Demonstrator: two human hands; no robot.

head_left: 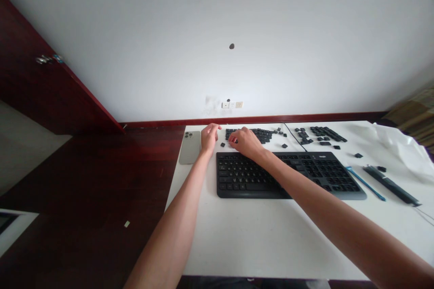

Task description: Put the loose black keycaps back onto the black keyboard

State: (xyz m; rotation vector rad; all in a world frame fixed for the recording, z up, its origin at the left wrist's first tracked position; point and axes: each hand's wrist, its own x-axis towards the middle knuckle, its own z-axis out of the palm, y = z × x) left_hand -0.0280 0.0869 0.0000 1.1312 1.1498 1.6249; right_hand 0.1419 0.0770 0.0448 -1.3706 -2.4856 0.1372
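A: Head view, what have you got?

B: I see both hands just above frame centre, past the far edge of the black keyboard (pixel 288 175). Right hand (pixel 247 142) is curled over the near end of the loose keycap pile (pixel 261 135), fingertips down among the caps. I can't tell whether it's pinching one.

A: Left?

B: Left hand (pixel 208 137) rests on the white worktop (pixel 257 239), fingers loosely bent, holding nothing I can see. It sits between the phone (pixel 190 146), which lies face down just left of it, and the pile.

A: Anything else on the surface?

B: Second cluster of keycaps (pixel 320 135) right of centre, well apart from the hands. A few stray caps nearby. Blue pen (pixel 365 183) lies beside the keyboard's right end, a long black strip (pixel 391 185) further right. Crumpled white sheet (pixel 400 146) at far right.

A: Surroundings?

B: Dark wood floor (pixel 84 198) lower left, white wall with outlets (pixel 232 104) above centre.
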